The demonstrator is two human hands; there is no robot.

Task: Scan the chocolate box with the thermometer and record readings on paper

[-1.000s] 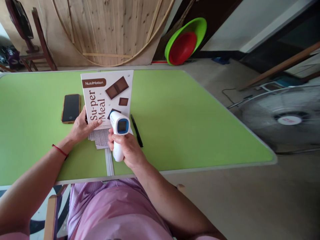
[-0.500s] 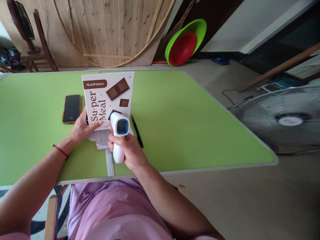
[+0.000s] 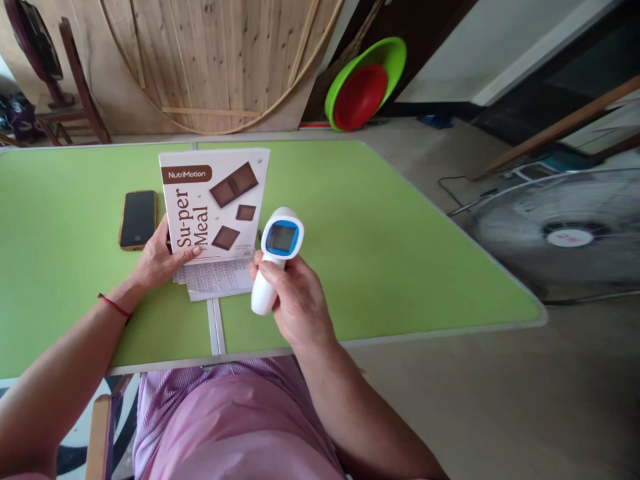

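A white box (image 3: 226, 230) printed "NutriMotion Su-per Meal" with brown chocolate pieces stands tilted over the table. My left hand (image 3: 161, 259) grips its lower left corner, thumb across the front. Closed around the handle of a white infrared thermometer (image 3: 265, 288) is my right hand (image 3: 301, 300). The thermometer's blue-framed screen faces me, and its body is just right of the box, apart from it. Printed sheets of paper (image 3: 215, 280) lie beneath the box. A dark pen is almost wholly hidden behind the thermometer and right hand.
A smartphone (image 3: 139, 220) in an orange-brown case lies left of the box on the green table (image 3: 380, 267). Beyond the table's right edge stands a large floor fan (image 3: 565, 237). Green and red basins (image 3: 360, 97) lean at the back, beside a round wooden board (image 3: 220, 60).
My right hand has moved right with the thermometer, uncovering the box's lower right part and covering most of the pen. The box is still in my left hand, its top tilted slightly.
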